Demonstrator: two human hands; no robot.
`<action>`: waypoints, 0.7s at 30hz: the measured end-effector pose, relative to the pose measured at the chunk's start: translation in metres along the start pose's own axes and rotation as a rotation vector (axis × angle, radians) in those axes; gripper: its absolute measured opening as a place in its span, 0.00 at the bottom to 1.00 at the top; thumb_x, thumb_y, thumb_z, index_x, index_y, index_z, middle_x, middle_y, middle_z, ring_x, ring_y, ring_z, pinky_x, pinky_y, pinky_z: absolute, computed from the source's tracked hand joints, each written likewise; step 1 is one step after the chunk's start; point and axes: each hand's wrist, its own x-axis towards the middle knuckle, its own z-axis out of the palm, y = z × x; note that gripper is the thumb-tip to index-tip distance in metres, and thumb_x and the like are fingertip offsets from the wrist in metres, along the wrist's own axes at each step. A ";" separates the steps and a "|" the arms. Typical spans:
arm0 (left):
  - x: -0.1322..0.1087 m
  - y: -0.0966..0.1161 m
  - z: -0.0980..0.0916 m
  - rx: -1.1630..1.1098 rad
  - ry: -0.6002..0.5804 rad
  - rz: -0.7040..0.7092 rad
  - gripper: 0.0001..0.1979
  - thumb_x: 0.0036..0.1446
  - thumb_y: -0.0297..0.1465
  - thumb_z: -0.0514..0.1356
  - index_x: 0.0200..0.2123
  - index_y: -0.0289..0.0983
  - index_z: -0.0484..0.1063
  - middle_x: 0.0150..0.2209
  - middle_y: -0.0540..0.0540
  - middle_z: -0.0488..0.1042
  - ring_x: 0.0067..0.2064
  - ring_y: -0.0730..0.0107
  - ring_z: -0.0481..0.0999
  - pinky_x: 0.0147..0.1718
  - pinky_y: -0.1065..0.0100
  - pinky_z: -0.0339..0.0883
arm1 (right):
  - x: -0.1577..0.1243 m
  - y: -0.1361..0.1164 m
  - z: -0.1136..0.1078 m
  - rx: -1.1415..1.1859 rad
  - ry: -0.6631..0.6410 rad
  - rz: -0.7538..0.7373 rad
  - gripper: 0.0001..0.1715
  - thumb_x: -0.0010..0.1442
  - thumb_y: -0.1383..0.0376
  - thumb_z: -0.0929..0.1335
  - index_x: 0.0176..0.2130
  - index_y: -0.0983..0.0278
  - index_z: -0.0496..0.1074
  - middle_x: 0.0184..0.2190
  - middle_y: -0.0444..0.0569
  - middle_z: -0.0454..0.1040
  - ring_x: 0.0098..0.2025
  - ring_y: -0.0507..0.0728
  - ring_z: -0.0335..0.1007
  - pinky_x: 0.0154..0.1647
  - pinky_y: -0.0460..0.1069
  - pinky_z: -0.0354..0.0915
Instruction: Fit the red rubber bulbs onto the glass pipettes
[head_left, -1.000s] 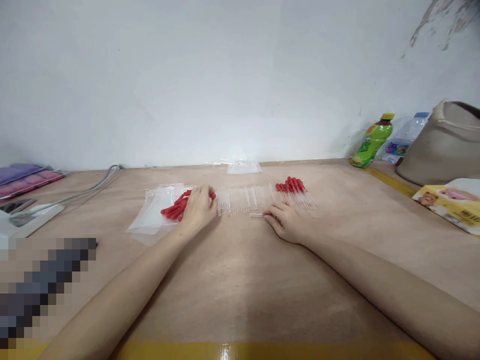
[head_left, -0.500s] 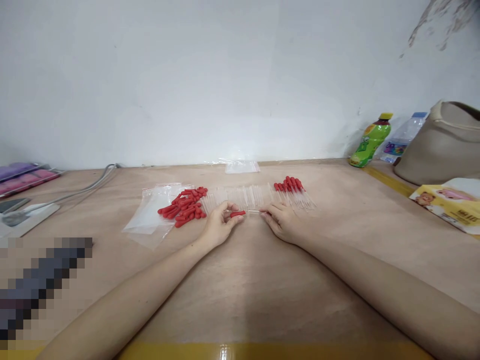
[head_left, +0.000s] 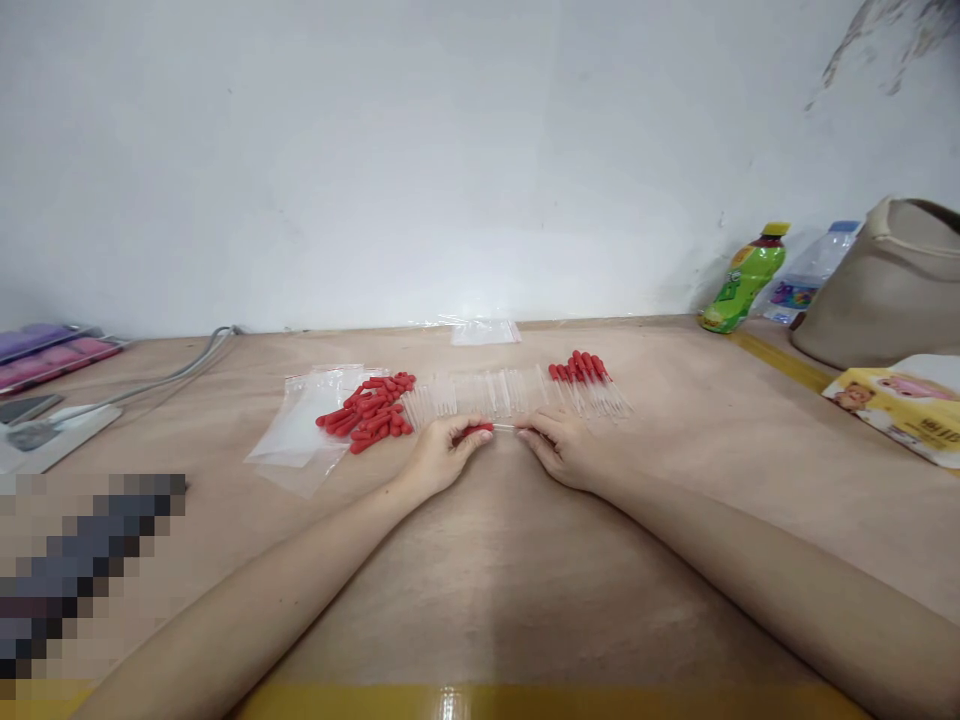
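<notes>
My left hand (head_left: 448,452) is closed on a red rubber dropper bulb (head_left: 485,427), most of which the fingers hide. Facing it, my right hand (head_left: 561,447) pinches a thin clear dropper tube (head_left: 504,427). The tube's left end meets the bulb's open end; how far it goes in I cannot tell. Loose red bulbs (head_left: 373,408) lie heaped left of my left hand. Behind both hands runs a row of clear tubes (head_left: 491,392). Droppers with red bulbs on their tubes (head_left: 581,367) lie beyond my right hand.
Clear zip bags (head_left: 289,425) lie under and beside the bulb heap, and another bag (head_left: 485,332) is by the wall. A green bottle (head_left: 746,280), a clear bottle (head_left: 814,270), a beige bag (head_left: 877,300) and a yellow packet (head_left: 896,405) stand or lie at right. A cable (head_left: 172,375) crosses at left.
The bulb and the tube were a little apart and now meet end to end. My left fingers have closed further over the bulb; the right hand has shifted slightly left.
</notes>
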 end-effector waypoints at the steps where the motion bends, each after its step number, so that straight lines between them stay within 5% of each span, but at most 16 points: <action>1: 0.000 0.001 0.000 0.004 -0.010 0.005 0.13 0.54 0.37 0.55 0.38 0.37 0.73 0.36 0.47 0.76 0.36 0.67 0.75 0.38 0.67 0.67 | 0.000 0.000 0.000 0.017 -0.009 -0.003 0.11 0.61 0.67 0.58 0.38 0.63 0.68 0.32 0.48 0.72 0.34 0.53 0.66 0.38 0.49 0.58; 7: -0.003 0.008 -0.002 0.018 -0.055 0.016 0.12 0.54 0.36 0.55 0.37 0.36 0.73 0.33 0.48 0.77 0.34 0.70 0.74 0.35 0.70 0.67 | 0.000 0.007 -0.002 0.055 -0.073 -0.012 0.10 0.61 0.66 0.59 0.37 0.62 0.69 0.31 0.44 0.73 0.33 0.51 0.67 0.40 0.49 0.55; 13: -0.005 0.014 -0.004 0.081 -0.116 0.040 0.11 0.55 0.34 0.55 0.35 0.36 0.74 0.30 0.49 0.76 0.30 0.72 0.74 0.30 0.72 0.66 | 0.001 0.003 -0.010 -0.158 -0.123 -0.060 0.11 0.60 0.66 0.59 0.34 0.62 0.71 0.29 0.44 0.74 0.28 0.50 0.65 0.39 0.50 0.50; 21: -0.006 0.014 -0.001 0.192 -0.029 0.144 0.09 0.54 0.33 0.56 0.36 0.37 0.74 0.33 0.48 0.77 0.33 0.70 0.76 0.34 0.71 0.68 | -0.002 -0.001 -0.002 -0.278 -0.024 -0.105 0.12 0.60 0.67 0.59 0.33 0.64 0.70 0.27 0.45 0.73 0.26 0.51 0.63 0.37 0.50 0.49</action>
